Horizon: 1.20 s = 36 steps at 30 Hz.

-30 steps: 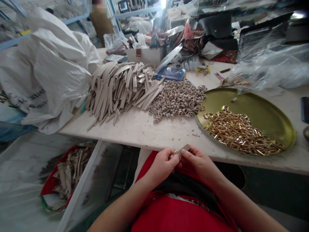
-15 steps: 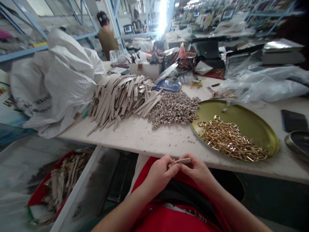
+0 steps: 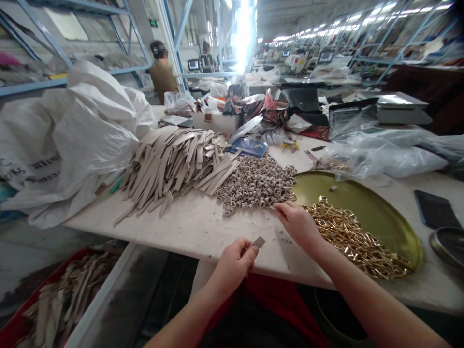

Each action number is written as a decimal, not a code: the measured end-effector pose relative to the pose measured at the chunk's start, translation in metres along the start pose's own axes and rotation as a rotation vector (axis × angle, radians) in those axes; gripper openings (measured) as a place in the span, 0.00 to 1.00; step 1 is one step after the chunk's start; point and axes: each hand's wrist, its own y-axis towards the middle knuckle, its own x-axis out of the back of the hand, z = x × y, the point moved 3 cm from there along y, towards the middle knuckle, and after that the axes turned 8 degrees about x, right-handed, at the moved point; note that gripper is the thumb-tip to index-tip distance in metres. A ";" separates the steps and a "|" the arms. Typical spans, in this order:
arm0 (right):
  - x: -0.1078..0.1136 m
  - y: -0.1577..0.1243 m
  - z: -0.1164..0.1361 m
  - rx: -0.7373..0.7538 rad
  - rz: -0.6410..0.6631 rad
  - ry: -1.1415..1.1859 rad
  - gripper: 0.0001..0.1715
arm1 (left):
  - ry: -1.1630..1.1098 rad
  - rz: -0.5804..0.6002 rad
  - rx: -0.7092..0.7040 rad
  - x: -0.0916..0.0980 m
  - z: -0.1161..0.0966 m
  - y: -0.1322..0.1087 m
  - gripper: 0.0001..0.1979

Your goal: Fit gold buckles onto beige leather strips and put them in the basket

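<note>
My left hand (image 3: 234, 265) is closed round a grey-beige strap (image 3: 258, 242), whose flat end sticks out past the thumb near the table's front edge. A small gold glint shows by those fingers. Farther forward, my right hand (image 3: 300, 226) is at the near right edge of a pile of small grey-beige strap loops (image 3: 255, 186). Its fingertips are pinched together, and whatever is between them is too small to make out. Beside this hand lies a heap of gold buckles (image 3: 353, 237) in a round gold-coloured tray (image 3: 379, 208).
Loose cut straps (image 3: 174, 162) are heaped left of the loops. A white sack (image 3: 94, 130) stands at the left, above a red bin (image 3: 18, 314) of strap pieces. Right of the tray are a phone (image 3: 437, 209) and a dark bowl (image 3: 449, 246). A person (image 3: 163, 72) is in the background.
My hands were together over my lap, both on the strap. They have parted: the right has reached forward to the loop pile, while the left keeps the strap. The view has tilted up.
</note>
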 end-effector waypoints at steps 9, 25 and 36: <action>-0.017 0.005 -0.007 -0.013 0.106 0.014 0.11 | -0.047 -0.053 0.035 0.007 0.000 0.028 0.13; 0.002 -0.071 0.069 -0.307 0.201 1.075 0.24 | 0.266 -0.047 -0.125 -0.005 -0.008 -0.026 0.13; 0.004 -0.087 0.088 -0.313 0.107 1.239 0.22 | 0.071 0.007 -0.149 -0.015 -0.013 -0.058 0.12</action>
